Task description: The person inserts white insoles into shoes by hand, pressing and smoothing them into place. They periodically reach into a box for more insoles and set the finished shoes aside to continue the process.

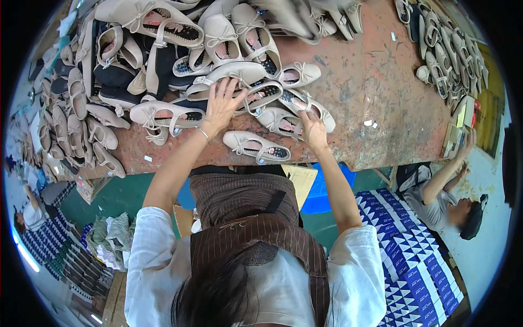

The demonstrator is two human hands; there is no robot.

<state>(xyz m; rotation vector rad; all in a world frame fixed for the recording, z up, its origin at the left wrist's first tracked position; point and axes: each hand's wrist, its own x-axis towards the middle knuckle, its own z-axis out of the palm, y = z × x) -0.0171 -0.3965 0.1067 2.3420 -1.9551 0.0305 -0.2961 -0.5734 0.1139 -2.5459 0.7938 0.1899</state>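
Beige flat shoes with straps and small bows lie in a heap across the left and middle of the table. My left hand (222, 106) is spread with its fingers apart, resting on a beige shoe (239, 71) at the near edge of the heap. To its right, my right hand (314, 132) has its fingers bent over the side of another bow-topped shoe (326, 117), gripping it; the fingertips are partly hidden. Between the hands lies a beige shoe (278, 121). Nearer to me, a single shoe (256, 147) rests by the table's front edge.
The worn reddish table (376, 82) holds a second shoe pile (449, 54) at far right. Blurred shoes (289, 19) show at the far edge. Blue-and-white boxes (408, 256) are stacked below right, near another person (441, 191). A blue crate (321, 191) stands beneath the table.
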